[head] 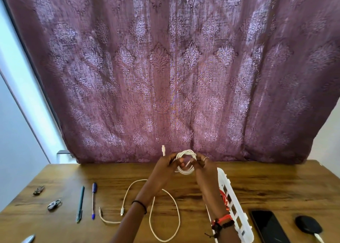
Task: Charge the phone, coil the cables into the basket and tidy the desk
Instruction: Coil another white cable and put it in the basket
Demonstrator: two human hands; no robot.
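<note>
My left hand [165, 166] and my right hand [203, 166] hold a coiled white cable [185, 161] between them, raised above the far middle of the wooden desk [276, 184]. One plug end sticks up beside my left thumb. A second white cable [165, 215] lies loose on the desk in a wide loop under my forearms. The white slatted basket [233, 206] stands right of my right arm with an orange cable [223, 196] inside. A black phone [266, 226] lies face up to the basket's right, next to a round black charger pad [308, 224].
Two pens [87, 202] lie side by side on the left, with two small metal key-like items [46, 196] further left. A silver pen tip [28, 239] shows at the bottom left corner. A purple patterned curtain [165, 77] hangs behind the desk.
</note>
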